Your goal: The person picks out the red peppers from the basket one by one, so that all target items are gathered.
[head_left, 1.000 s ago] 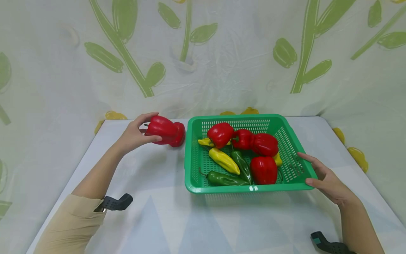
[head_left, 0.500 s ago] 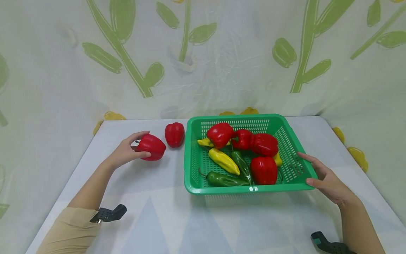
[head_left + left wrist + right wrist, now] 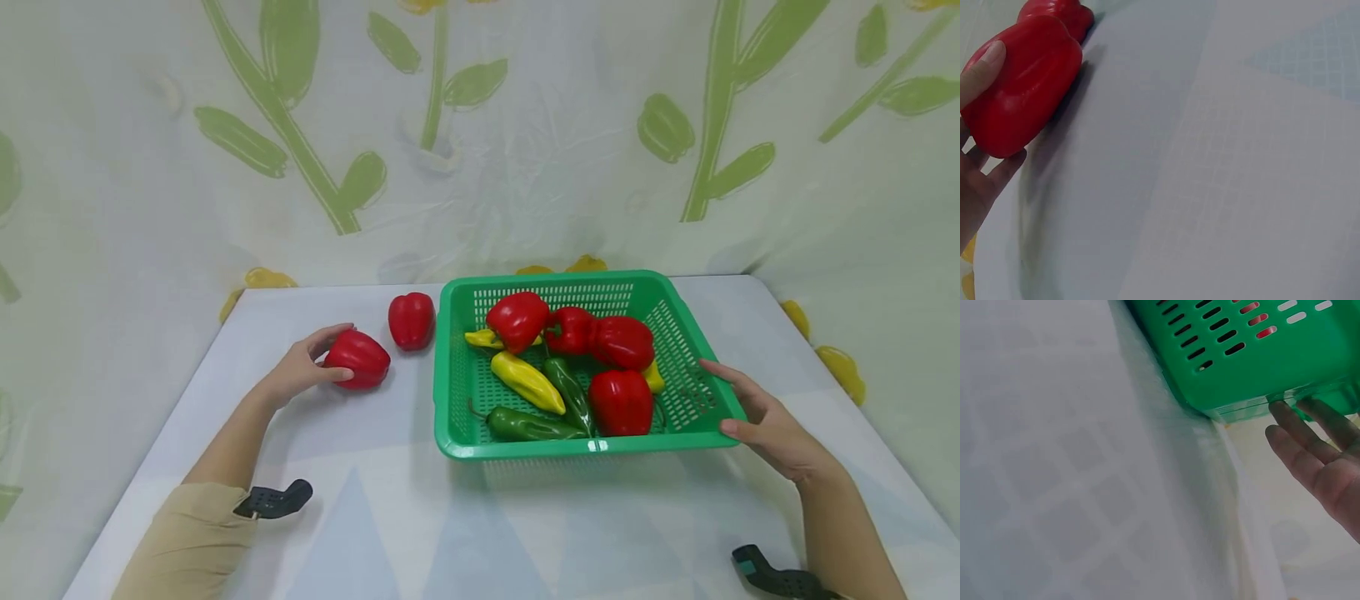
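Observation:
My left hand (image 3: 303, 371) holds a red bell pepper (image 3: 363, 360) near the left part of the table, thumb on the near side and fingers behind. In the left wrist view this bell pepper (image 3: 1029, 87) lies between thumb and fingers, close over its shadow. A second red bell pepper (image 3: 412, 321) stands just beyond, beside the basket. My right hand (image 3: 776, 429) grips the right rim of a green plastic basket (image 3: 517, 451); the right wrist view shows its fingertips (image 3: 1282, 412) against the outside. In the basket lie several red bell peppers (image 3: 622, 402), yellow peppers (image 3: 527, 382) and long green peppers (image 3: 536, 425).
A white table (image 3: 360, 517) with pale blue triangles carries everything. Behind it hangs a pale curtain (image 3: 540, 167) with green plant prints, close to the back edge and both sides. Black wrist mounts (image 3: 273, 502) sit on both forearms.
My left hand has carried the red bell pepper from in front of the second one toward the left and nearer, lower to the table. My right hand and the basket have stayed in place.

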The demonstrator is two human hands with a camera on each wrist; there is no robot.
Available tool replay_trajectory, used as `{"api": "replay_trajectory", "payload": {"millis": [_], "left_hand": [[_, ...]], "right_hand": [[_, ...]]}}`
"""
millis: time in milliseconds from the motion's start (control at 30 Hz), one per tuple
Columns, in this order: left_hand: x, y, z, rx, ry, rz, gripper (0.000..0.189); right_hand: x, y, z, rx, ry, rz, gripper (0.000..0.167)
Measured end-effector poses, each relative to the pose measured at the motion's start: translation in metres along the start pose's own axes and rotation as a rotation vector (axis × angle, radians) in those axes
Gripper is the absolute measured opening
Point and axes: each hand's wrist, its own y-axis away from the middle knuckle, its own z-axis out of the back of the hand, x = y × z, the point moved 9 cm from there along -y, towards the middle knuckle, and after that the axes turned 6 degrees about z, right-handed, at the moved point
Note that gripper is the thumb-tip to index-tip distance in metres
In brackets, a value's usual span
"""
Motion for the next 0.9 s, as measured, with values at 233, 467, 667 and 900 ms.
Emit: {"api": "replay_trajectory", "payload": {"millis": [233, 467, 667, 900], "left_hand": [[-0.003, 0.013, 0.005, -0.009, 0.056, -0.039, 0.073], [0.003, 0.015, 0.001, -0.053, -0.006, 0.056, 0.086], [0.005, 0.018, -0.001, -0.118, -0.015, 0.069, 0.098], [0.009, 0.025, 0.003, -0.213, 0.004, 0.138, 0.092]], "right_hand": [[0.003, -0.002, -0.003, 0.027, -0.032, 0.010, 0.065], [0.001, 0.000, -0.001, 0.018, -0.030, -0.010, 0.066], [-0.001, 0.000, -0.001, 0.006, -0.011, -0.013, 0.065], [0.000, 0.000, -0.001, 0.007, -0.004, -0.013, 0.066]]}}
